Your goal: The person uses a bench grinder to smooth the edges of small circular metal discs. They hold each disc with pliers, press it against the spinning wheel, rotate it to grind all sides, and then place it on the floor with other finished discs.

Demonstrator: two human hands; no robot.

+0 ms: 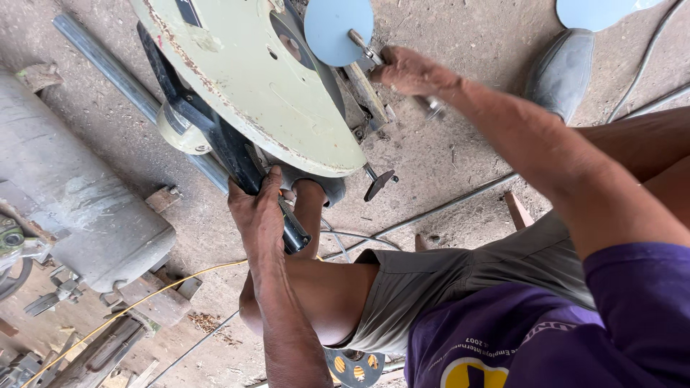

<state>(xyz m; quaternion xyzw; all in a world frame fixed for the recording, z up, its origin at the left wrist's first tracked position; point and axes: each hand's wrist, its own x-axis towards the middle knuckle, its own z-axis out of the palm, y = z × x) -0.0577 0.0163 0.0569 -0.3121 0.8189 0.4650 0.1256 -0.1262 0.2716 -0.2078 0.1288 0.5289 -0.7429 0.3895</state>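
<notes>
A cut-off saw with a pale green, rust-flecked blade guard (266, 93) stands on the dirt floor. My left hand (257, 215) is closed around the saw's black handle (230, 151), just below the guard. My right hand (408, 70) reaches across and grips the metal crank handle (433, 108) of the saw's clamp, at the top middle. A grey metal pipe (108, 68) runs diagonally under the saw from the upper left. My bent knee (323, 287) is right beneath the saw.
A large grey cylinder (72, 194) lies at the left, with wooden blocks (154, 298) under it. A yellow cable (144, 298) and thin grey cables (445, 205) cross the floor. A dark shoe (564, 65) rests at the top right.
</notes>
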